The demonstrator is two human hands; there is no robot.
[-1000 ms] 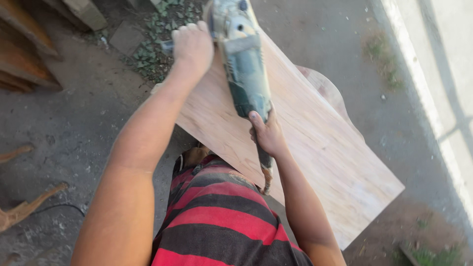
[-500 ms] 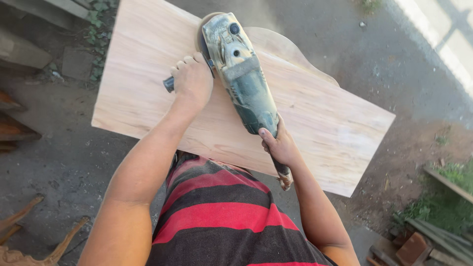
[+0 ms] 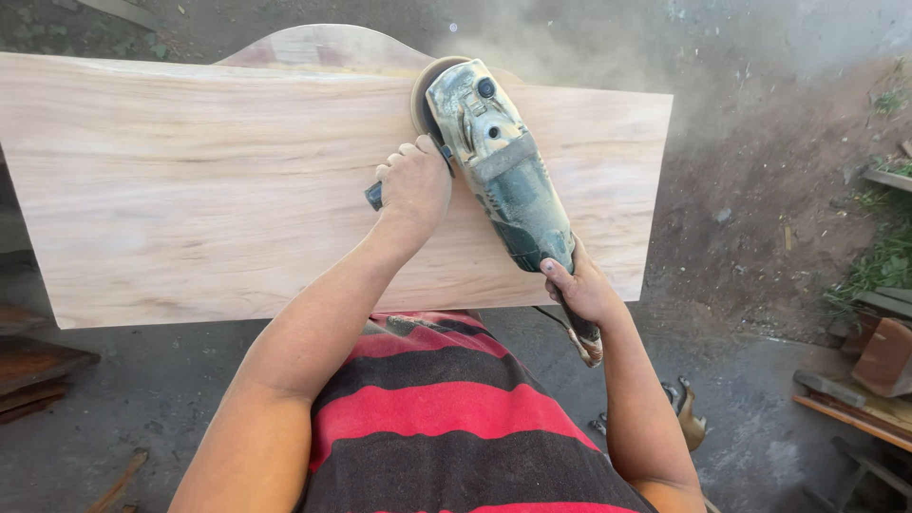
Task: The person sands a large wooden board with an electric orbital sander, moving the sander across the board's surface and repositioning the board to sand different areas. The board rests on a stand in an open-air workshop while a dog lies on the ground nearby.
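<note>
Left hand (image 3: 414, 188): arm reaching forward, fist gripping the grinder's side handle (image 3: 374, 197).
Right hand (image 3: 581, 291): clasping the grinder's rear.
Grinder (image 3: 499, 161): lying at the board's (image 3: 190, 190) far edge.
Change: dust is now rising beyond the board.

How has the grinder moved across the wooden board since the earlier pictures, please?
Yes. The grinder now sits at the wooden board's far edge, nearer its right end; earlier its head was further left.
</note>
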